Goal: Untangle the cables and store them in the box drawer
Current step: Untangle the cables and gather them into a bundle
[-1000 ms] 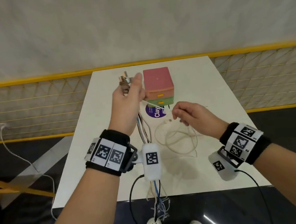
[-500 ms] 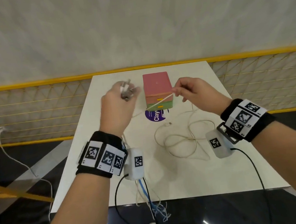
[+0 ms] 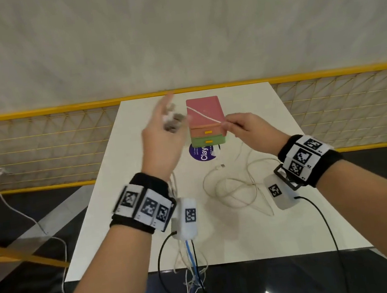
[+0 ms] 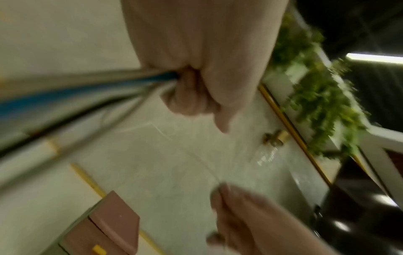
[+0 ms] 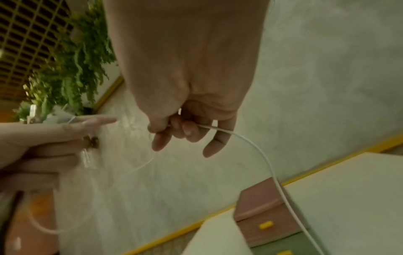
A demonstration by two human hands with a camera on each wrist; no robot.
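Partly blurred left hand [image 3: 161, 135], cable bundle [image 4: 87, 86].

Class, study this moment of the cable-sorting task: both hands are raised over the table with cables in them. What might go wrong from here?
1. The right hand pinches a white cable stretched across the drawer box; pulling may drag or tip the box.
2. The left hand grips a cable bundle hanging over the table edge; pulling apart may tighten the tangle.
3. Both drawers look closed, so nothing can be stored yet.

Both hands raised, left hand [image 3: 159, 138] fisted, right hand [image 3: 246, 128] pinching, forearms extended.
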